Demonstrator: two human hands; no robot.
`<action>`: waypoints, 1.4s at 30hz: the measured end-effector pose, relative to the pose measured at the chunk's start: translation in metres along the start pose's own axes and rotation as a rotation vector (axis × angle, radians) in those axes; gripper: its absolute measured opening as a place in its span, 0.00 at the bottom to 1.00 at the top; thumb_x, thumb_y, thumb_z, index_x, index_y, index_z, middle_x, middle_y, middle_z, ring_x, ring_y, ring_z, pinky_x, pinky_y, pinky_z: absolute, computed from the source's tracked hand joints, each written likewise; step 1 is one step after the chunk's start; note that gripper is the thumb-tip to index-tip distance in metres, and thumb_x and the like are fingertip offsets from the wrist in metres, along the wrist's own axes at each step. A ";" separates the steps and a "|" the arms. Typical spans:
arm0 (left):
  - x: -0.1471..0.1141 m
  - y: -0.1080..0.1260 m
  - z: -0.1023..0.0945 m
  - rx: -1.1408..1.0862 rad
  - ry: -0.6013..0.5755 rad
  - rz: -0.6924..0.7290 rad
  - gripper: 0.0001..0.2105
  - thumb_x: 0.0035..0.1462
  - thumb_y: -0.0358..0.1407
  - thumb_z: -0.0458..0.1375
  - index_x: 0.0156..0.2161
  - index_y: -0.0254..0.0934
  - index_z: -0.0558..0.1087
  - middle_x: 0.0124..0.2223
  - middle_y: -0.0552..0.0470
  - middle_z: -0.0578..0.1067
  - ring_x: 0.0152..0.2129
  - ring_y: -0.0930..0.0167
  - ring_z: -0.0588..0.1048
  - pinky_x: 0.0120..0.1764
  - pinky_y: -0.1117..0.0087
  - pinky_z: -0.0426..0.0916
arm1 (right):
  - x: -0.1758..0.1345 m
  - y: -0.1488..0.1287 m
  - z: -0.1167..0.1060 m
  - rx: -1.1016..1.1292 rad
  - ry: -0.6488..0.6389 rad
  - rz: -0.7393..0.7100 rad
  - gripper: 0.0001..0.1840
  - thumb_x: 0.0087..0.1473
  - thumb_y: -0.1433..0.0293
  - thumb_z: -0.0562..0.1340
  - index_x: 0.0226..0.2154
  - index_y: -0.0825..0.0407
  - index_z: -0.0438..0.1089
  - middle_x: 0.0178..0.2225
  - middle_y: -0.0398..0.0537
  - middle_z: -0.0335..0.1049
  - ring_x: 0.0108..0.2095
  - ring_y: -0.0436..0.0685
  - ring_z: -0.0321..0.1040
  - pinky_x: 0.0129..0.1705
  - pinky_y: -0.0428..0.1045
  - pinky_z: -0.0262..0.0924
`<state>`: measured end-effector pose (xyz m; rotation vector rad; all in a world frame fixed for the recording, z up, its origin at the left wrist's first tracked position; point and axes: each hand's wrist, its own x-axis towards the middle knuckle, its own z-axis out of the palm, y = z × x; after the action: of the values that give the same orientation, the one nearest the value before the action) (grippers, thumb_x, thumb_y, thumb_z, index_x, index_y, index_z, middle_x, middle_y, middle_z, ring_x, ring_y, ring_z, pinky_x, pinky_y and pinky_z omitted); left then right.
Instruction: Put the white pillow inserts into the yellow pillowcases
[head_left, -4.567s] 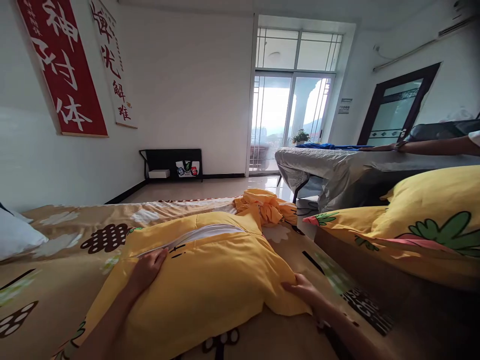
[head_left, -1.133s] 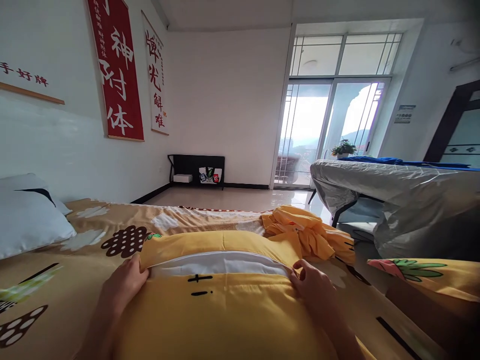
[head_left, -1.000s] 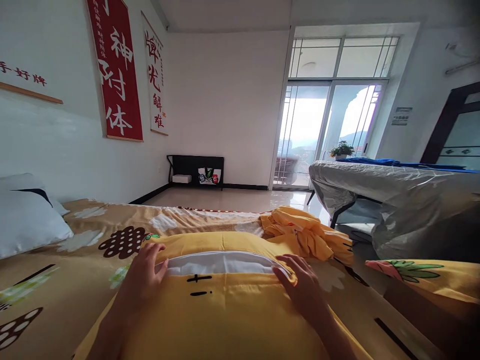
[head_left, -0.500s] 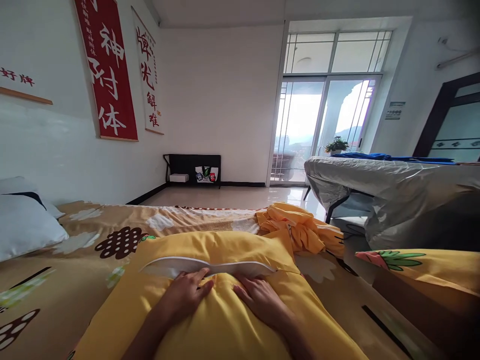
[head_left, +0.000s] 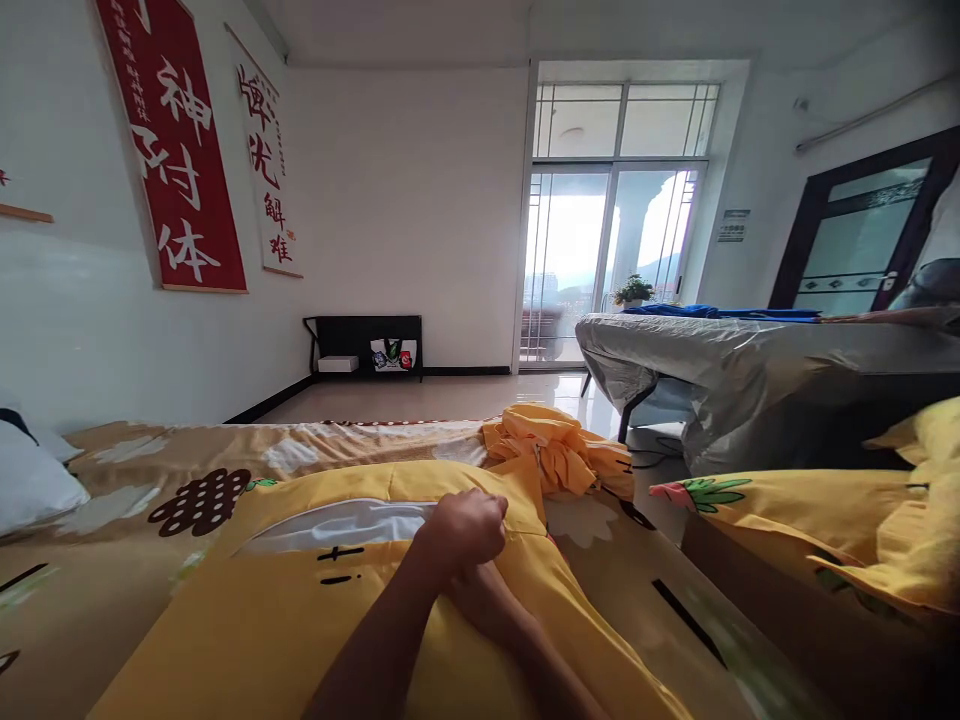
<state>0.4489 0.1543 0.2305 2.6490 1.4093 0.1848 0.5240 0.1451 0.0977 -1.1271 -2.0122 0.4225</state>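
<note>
A yellow pillowcase (head_left: 300, 600) lies before me on the bed, with a white pillow (head_left: 345, 522) showing through its long opening. My left hand (head_left: 466, 528) is closed at the right end of this opening, fingers curled; what they grip is hidden. Just below and partly behind it, my right hand (head_left: 480, 592) presses against the yellow fabric, its fingers mostly covered by the left hand. The two hands touch, wrists close together. Black printed marks show on the cloth left of my hands.
Crumpled orange-yellow cloth (head_left: 551, 450) lies beyond the pillowcase on the patterned bedsheet (head_left: 292, 450). More yellow fabric (head_left: 795, 510) is at the right. A white pillow (head_left: 34, 480) rests at the left. A plastic-covered table (head_left: 720, 350) stands beyond the bed's right side.
My left hand has moved right from the middle of the opening and closed beside my right hand. The opening's left part is uncovered, showing more white. The view has turned rightward.
</note>
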 end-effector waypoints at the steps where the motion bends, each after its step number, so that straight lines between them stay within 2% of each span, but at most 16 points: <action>1: 0.010 0.003 0.002 -0.020 0.012 -0.002 0.13 0.54 0.31 0.50 0.41 0.36 0.75 0.41 0.41 0.78 0.37 0.61 0.77 0.37 0.66 0.67 | 0.000 -0.002 -0.009 0.006 0.020 0.006 0.19 0.58 0.67 0.53 0.51 0.48 0.68 0.48 0.49 0.73 0.49 0.60 0.65 0.51 0.52 0.61; 3: 0.026 0.000 0.012 -0.063 0.080 -0.024 0.14 0.58 0.32 0.46 0.40 0.36 0.74 0.40 0.42 0.78 0.36 0.64 0.76 0.35 0.68 0.66 | -0.002 -0.007 -0.034 0.000 -0.013 -0.005 0.17 0.57 0.68 0.54 0.47 0.47 0.71 0.46 0.47 0.74 0.47 0.58 0.67 0.50 0.51 0.61; 6: 0.037 -0.015 0.036 -0.126 0.184 -0.046 0.16 0.61 0.32 0.42 0.41 0.34 0.72 0.39 0.44 0.78 0.35 0.68 0.75 0.37 0.70 0.65 | -0.009 -0.005 -0.075 0.023 -0.127 0.001 0.14 0.57 0.66 0.55 0.41 0.45 0.75 0.42 0.45 0.76 0.43 0.57 0.70 0.49 0.49 0.61; 8: 0.038 -0.025 0.055 -0.172 0.208 -0.027 0.14 0.61 0.32 0.45 0.39 0.35 0.73 0.37 0.46 0.78 0.34 0.69 0.75 0.36 0.71 0.64 | -0.013 0.004 -0.097 0.062 -0.072 0.064 0.15 0.59 0.63 0.55 0.38 0.47 0.77 0.41 0.46 0.77 0.42 0.57 0.71 0.48 0.49 0.61; 11: 0.032 -0.034 0.078 -0.227 0.242 0.040 0.12 0.60 0.34 0.47 0.37 0.36 0.73 0.38 0.48 0.77 0.34 0.69 0.74 0.37 0.71 0.63 | -0.014 0.026 -0.111 0.029 0.115 0.203 0.15 0.58 0.62 0.56 0.35 0.50 0.76 0.34 0.47 0.78 0.35 0.56 0.72 0.40 0.47 0.61; 13: 0.028 -0.036 0.084 -0.239 0.239 0.078 0.11 0.60 0.34 0.48 0.37 0.37 0.73 0.39 0.49 0.76 0.35 0.69 0.74 0.38 0.70 0.62 | -0.011 0.039 -0.110 -0.054 0.176 0.314 0.13 0.56 0.64 0.56 0.31 0.52 0.75 0.27 0.46 0.76 0.28 0.54 0.69 0.32 0.46 0.58; 15: 0.026 -0.035 0.085 -0.244 0.214 0.092 0.10 0.58 0.32 0.49 0.35 0.37 0.73 0.38 0.48 0.76 0.35 0.69 0.74 0.38 0.70 0.62 | -0.006 0.046 -0.103 -0.152 0.182 0.417 0.14 0.56 0.65 0.56 0.26 0.52 0.72 0.22 0.45 0.72 0.24 0.52 0.65 0.29 0.46 0.53; 18: 0.023 -0.032 0.082 -0.254 0.186 0.055 0.10 0.59 0.32 0.48 0.36 0.37 0.73 0.37 0.47 0.77 0.34 0.68 0.74 0.37 0.69 0.63 | -0.002 0.045 -0.091 -0.286 0.147 0.518 0.16 0.58 0.63 0.56 0.23 0.51 0.69 0.22 0.45 0.71 0.24 0.52 0.63 0.27 0.46 0.49; 23: 0.015 -0.027 0.078 -0.192 0.128 -0.025 0.11 0.59 0.34 0.48 0.40 0.36 0.71 0.35 0.45 0.78 0.33 0.64 0.76 0.35 0.68 0.63 | -0.002 0.040 -0.076 -0.417 0.041 0.611 0.23 0.57 0.53 0.56 0.19 0.50 0.67 0.24 0.48 0.73 0.27 0.54 0.65 0.26 0.47 0.44; 25: 0.012 -0.025 0.078 -0.147 0.061 -0.029 0.11 0.58 0.34 0.48 0.37 0.37 0.73 0.36 0.44 0.78 0.35 0.62 0.76 0.37 0.66 0.64 | -0.004 0.041 -0.072 -0.436 0.001 0.625 0.21 0.55 0.54 0.58 0.19 0.50 0.68 0.26 0.49 0.73 0.29 0.56 0.66 0.27 0.48 0.45; 27: 0.012 -0.024 0.081 -0.112 0.001 -0.042 0.13 0.58 0.34 0.46 0.36 0.37 0.73 0.38 0.43 0.78 0.39 0.61 0.76 0.40 0.64 0.65 | -0.004 0.043 -0.069 -0.449 -0.006 0.629 0.17 0.53 0.58 0.60 0.20 0.50 0.68 0.27 0.49 0.73 0.31 0.56 0.66 0.27 0.47 0.45; 33: 0.021 -0.031 0.092 -0.050 -0.071 -0.128 0.16 0.59 0.33 0.43 0.39 0.36 0.74 0.42 0.39 0.78 0.42 0.59 0.75 0.41 0.62 0.66 | -0.001 0.049 -0.068 -0.365 -0.016 0.618 0.11 0.47 0.69 0.59 0.17 0.52 0.68 0.22 0.46 0.71 0.28 0.52 0.62 0.27 0.46 0.47; 37: 0.024 -0.035 0.095 -0.090 -0.042 -0.145 0.15 0.56 0.33 0.46 0.37 0.37 0.76 0.40 0.40 0.79 0.41 0.59 0.76 0.41 0.63 0.66 | 0.001 0.052 -0.070 -0.281 -0.031 0.566 0.10 0.44 0.72 0.59 0.15 0.54 0.68 0.17 0.42 0.65 0.24 0.49 0.58 0.25 0.44 0.46; 42: 0.022 -0.034 0.093 -0.229 0.034 -0.011 0.13 0.56 0.37 0.50 0.36 0.44 0.78 0.36 0.48 0.80 0.35 0.64 0.77 0.37 0.68 0.65 | 0.000 0.055 -0.075 -0.248 -0.003 0.551 0.12 0.43 0.70 0.58 0.13 0.55 0.64 0.14 0.39 0.56 0.21 0.47 0.53 0.23 0.44 0.43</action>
<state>0.4497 0.1859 0.1341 2.4624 1.3251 0.3687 0.6121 0.1696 0.1128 -1.8452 -1.7678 0.4523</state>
